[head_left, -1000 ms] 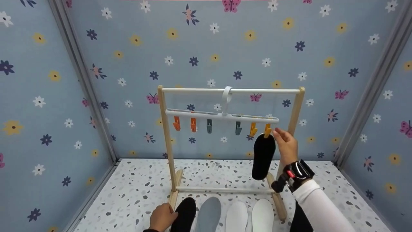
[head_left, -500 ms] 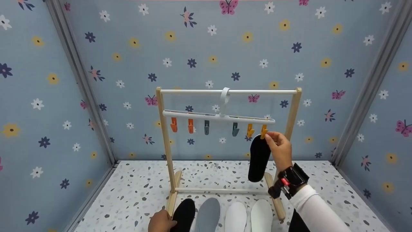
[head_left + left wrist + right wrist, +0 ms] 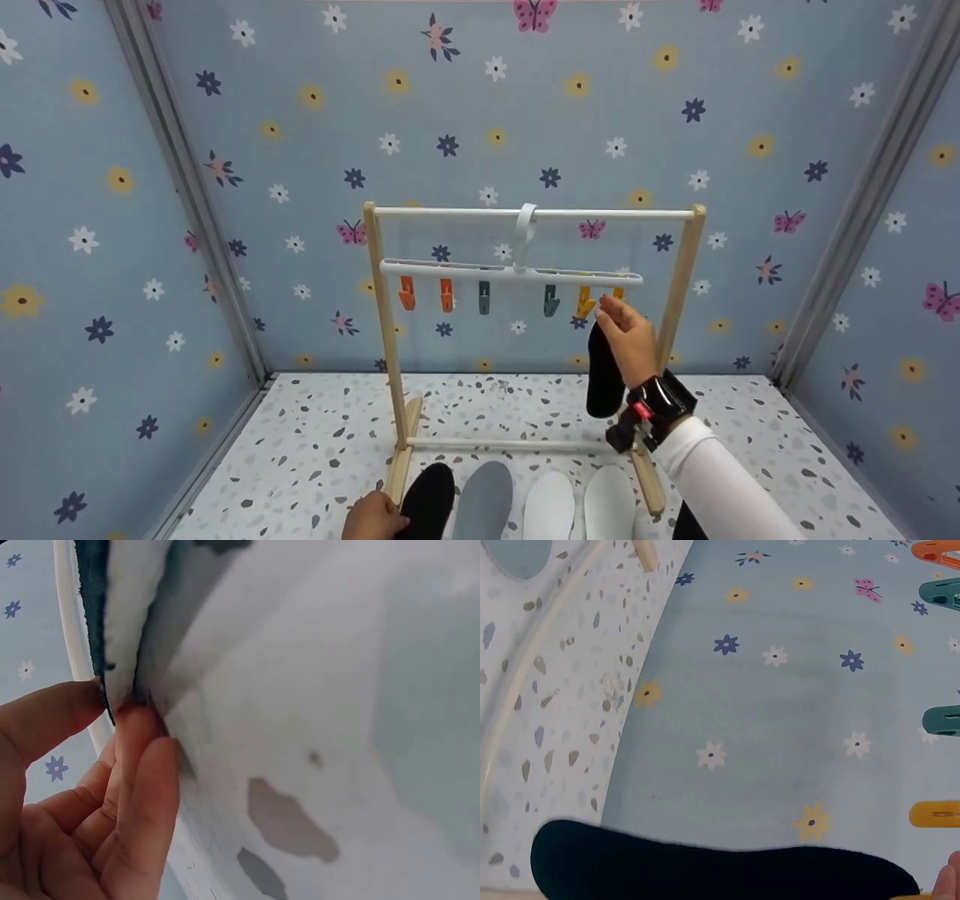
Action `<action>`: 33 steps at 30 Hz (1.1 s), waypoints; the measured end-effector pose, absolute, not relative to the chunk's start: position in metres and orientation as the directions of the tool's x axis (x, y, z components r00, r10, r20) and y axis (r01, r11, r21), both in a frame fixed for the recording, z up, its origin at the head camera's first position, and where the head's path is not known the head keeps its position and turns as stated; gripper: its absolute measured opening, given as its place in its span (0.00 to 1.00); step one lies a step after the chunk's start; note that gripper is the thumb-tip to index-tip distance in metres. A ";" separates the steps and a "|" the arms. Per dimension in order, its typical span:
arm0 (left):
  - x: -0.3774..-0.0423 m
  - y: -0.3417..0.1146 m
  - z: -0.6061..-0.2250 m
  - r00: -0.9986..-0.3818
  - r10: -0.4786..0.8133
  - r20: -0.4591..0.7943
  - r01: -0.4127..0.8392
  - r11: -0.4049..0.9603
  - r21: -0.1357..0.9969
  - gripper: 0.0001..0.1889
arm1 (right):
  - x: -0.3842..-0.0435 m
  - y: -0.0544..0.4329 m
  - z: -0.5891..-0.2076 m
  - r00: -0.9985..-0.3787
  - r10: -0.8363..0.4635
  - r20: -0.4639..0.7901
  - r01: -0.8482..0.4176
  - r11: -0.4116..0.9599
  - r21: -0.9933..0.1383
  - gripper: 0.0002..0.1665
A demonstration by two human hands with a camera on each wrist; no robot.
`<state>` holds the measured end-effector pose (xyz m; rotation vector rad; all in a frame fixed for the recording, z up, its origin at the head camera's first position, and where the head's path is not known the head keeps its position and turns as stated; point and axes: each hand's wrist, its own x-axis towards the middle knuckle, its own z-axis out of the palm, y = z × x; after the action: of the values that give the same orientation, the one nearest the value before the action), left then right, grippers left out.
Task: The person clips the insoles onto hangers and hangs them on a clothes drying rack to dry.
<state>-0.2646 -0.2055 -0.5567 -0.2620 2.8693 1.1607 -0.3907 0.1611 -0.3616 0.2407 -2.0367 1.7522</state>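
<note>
My left hand (image 3: 373, 516) pinches the edge of a black insole (image 3: 429, 501) at the lower left of the head view. The left wrist view shows thumb and fingers on either side of that insole's edge, which has a pale face. Another black insole (image 3: 602, 375) hangs from the rightmost yellow clip (image 3: 619, 292), which is mostly hidden by my right hand (image 3: 630, 336). Those right fingers are extended in front of the hanging insole's top, with the tips close to the neighbouring yellow clip (image 3: 585, 302). In the right wrist view only fingertips show beside the black insole (image 3: 727, 876).
A white clip hanger (image 3: 450, 271) hooks over the top rail (image 3: 615, 214) of a wooden rack. Orange clips (image 3: 447, 295) and dark green clips (image 3: 550, 300) hang along it. A grey insole (image 3: 484, 502) and white insoles (image 3: 550, 506) lie on the speckled surface (image 3: 300, 450).
From beside the rightmost yellow clip, my right hand has moved left and now partly covers it and the hanging insole's top. My left hand stays at its insole.
</note>
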 end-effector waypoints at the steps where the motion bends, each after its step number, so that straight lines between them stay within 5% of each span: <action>1: -0.264 -0.206 -0.556 -0.987 -0.139 -0.082 -0.157 0.708 0.689 0.11 | -0.391 0.160 -0.362 -0.891 0.152 0.427 -0.402 0.170 -0.900 0.25; 33: -0.261 -0.213 -0.555 -0.992 -0.018 -0.128 -0.123 0.443 0.888 0.07 | -0.412 0.146 -0.361 -0.938 0.053 0.342 -0.334 0.119 -0.935 0.29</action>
<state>-0.2611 -0.2135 -0.5554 -0.1258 2.5827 1.6018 -0.4124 0.1463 -0.3607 0.2755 -2.1101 1.8890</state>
